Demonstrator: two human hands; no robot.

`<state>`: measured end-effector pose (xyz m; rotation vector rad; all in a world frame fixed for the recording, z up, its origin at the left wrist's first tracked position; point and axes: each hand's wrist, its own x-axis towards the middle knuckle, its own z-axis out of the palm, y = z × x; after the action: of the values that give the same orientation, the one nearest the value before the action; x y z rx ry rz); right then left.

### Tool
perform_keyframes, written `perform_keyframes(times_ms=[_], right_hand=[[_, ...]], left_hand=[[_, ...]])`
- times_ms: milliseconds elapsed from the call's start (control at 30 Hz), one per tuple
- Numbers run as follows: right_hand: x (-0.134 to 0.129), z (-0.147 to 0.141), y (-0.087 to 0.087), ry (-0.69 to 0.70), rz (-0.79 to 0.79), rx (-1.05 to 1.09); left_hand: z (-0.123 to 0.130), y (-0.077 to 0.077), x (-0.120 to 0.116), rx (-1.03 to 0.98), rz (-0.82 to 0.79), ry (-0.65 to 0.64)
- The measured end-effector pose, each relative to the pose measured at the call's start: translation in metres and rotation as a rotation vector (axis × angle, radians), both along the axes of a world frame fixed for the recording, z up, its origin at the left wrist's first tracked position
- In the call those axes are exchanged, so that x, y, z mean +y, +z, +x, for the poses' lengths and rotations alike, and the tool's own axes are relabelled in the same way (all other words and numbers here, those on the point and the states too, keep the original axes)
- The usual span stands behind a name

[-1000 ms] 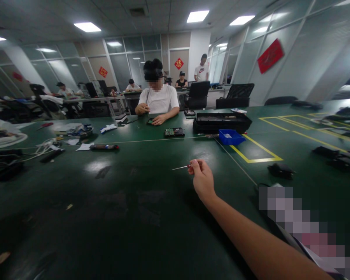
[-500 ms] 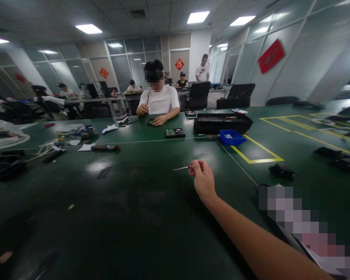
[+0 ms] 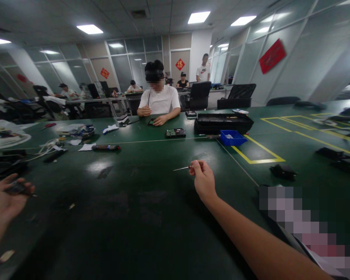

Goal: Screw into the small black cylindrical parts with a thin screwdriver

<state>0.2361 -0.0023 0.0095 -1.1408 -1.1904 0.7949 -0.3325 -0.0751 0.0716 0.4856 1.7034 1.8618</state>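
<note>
My right hand (image 3: 203,179) is closed on a screwdriver (image 3: 181,168) with a red handle; its thin metal shaft points left above the green table (image 3: 151,167). At the left edge, my left hand (image 3: 8,200) is raised over the table, palm up, with its fingers curled around a small dark object (image 3: 17,188) that I cannot make out clearly. Far from both hands, a hard drive (image 3: 175,133) with a green circuit board lies on the table. The blue tray (image 3: 232,137) beyond my right hand holds small pale items.
Across the table a person (image 3: 159,99) in white works on a small board. A long black bin (image 3: 224,123) stands behind the blue tray. A dark cylindrical tool (image 3: 106,147), cables (image 3: 43,151) and black parts (image 3: 282,172) lie around the sides.
My left hand has come in from the left edge with the small dark object in it. My right hand and the screwdriver have hardly moved.
</note>
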Motion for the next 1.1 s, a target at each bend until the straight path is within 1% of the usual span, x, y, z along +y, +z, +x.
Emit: perform_keyframes(times_ms=[33, 100, 200, 300, 367, 500, 600, 700, 767, 800, 900, 1000, 1100], right_hand=[[0.0, 0.0, 0.0, -0.001, 0.0, 0.0], [0.0, 0.0, 0.0, 0.0, 0.0, 0.002], [0.0, 0.0, 0.0, 0.001, 0.001, 0.01], [0.001, -0.001, 0.0, 0.001, 0.002, 0.007], [0.001, -0.001, 0.0, 0.0, 0.011, -0.001], [0.001, -0.001, 0.0, 0.012, 0.017, -0.005], [0.001, 0.0, -0.001, 0.009, 0.011, -0.002], [0.002, 0.001, -0.001, -0.004, 0.005, -0.005], [0.001, 0.0, 0.0, -0.008, -0.001, -0.011], [0.001, 0.0, 0.001, -0.007, -0.003, -0.013], [0.0, -0.001, 0.003, -0.002, -0.017, -0.024], [0.001, -0.003, 0.001, 0.019, -0.035, -0.033], [0.004, -0.006, -0.003, 0.06, -0.057, -0.037]], left_hand=[[0.005, -0.003, 0.005, -0.007, 0.057, -0.026], [0.025, -0.004, 0.014, -0.024, 0.159, -0.109], [0.071, 0.001, 0.028, -0.046, 0.223, -0.216], [0.122, 0.006, 0.045, -0.105, 0.205, -0.233], [0.155, 0.006, 0.056, -0.114, 0.196, -0.294], [0.219, 0.003, 0.069, -0.108, 0.184, -0.501], [0.267, 0.003, 0.072, -0.08, 0.189, -0.651], [0.31, 0.001, 0.072, -0.049, 0.204, -0.771], [0.334, -0.007, 0.072, 0.047, 0.194, -0.842], [0.344, -0.013, 0.072, 0.135, 0.178, -0.878], [0.366, -0.037, 0.071, 0.48, 0.104, -0.955], [0.375, -0.058, 0.071, 0.767, 0.057, -0.947], [0.372, -0.068, 0.073, 0.975, 0.055, -0.931]])
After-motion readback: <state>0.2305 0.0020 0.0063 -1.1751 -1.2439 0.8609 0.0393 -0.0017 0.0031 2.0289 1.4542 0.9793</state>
